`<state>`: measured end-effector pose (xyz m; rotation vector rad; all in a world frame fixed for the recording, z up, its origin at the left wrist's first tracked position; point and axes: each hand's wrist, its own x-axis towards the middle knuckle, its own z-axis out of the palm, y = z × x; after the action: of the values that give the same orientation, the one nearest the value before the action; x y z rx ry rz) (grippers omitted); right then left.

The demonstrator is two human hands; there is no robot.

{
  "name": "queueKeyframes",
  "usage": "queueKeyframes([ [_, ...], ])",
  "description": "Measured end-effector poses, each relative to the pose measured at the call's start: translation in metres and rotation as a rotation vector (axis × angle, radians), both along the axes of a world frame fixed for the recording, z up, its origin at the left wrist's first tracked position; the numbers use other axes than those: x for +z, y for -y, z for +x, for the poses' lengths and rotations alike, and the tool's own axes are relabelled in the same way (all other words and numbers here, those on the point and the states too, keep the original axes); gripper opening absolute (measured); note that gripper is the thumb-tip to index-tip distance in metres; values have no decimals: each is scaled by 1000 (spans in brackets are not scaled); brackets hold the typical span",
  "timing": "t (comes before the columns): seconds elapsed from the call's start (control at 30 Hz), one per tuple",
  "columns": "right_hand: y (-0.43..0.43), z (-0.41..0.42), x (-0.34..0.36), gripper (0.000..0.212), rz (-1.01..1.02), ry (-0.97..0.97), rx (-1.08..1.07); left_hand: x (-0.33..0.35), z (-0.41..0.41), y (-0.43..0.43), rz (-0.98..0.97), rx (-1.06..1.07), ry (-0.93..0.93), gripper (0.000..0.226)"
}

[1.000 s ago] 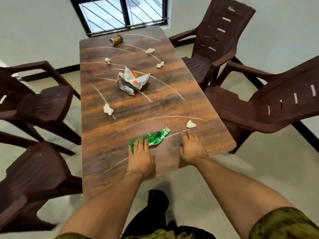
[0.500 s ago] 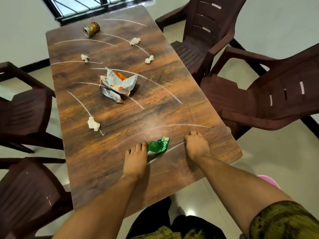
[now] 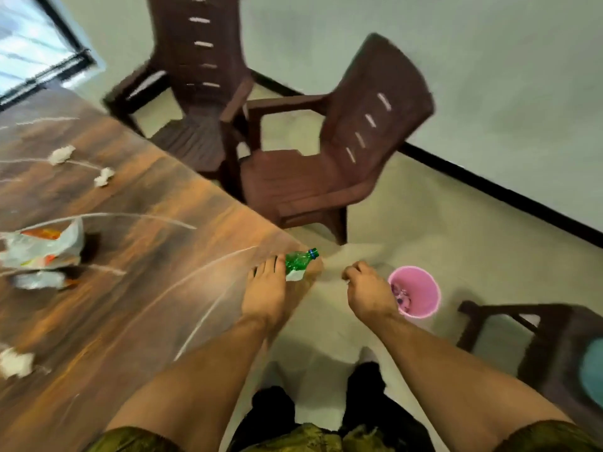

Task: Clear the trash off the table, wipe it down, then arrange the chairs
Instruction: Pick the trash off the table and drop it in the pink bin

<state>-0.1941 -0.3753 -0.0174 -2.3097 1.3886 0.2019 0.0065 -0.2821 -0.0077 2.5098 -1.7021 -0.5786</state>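
Honestly this cleanup has barely started. Going from the left: the table [image 3: 130, 288] is littered. There's a crumpled paper wad [image 3: 14, 362] at the near left edge, a torn snack wrapper [image 3: 42, 249] with a smaller foil scrap [image 3: 39, 279] just beside it, and two more paper balls [image 3: 60, 154] [image 3: 104, 177] further back. White streaks run all over the wood, so I'd say no wiping has happened.

Next over, the left hand [image 3: 266, 293] is at the table's near right corner, right on the green bottle [image 3: 298, 261]. The fingers look straight and laid against it, pressing rather than wrapped round, though it's blurry. The bottle sits at the very edge, cap pointing off the table.

The right hand [image 3: 367, 291] is off the table, over the floor, curled into a loose fist. Can't tell if anything's inside it. Just beyond it is a pink bin [image 3: 432, 282] on the floor with some bits already in it, so a little trash has gone in.

The two brown chairs [image 3: 195, 93] [image 3: 326, 164] on the far side sit at odd angles, not tucked in, and a dark stool [image 3: 538, 331] is at the far right.

My guess: bottle goes in the bin next, then everything else.
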Motion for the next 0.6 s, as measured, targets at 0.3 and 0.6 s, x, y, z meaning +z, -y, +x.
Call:
queueKeyframes([
  [0.3,98,-204,-52,37,116,54,-386,-46,-186,151,-2,-104,-168,55],
  [0.6,183,-262,-261,32,291,2,-406,-247,-256,210,352,-86,-169,58],
])
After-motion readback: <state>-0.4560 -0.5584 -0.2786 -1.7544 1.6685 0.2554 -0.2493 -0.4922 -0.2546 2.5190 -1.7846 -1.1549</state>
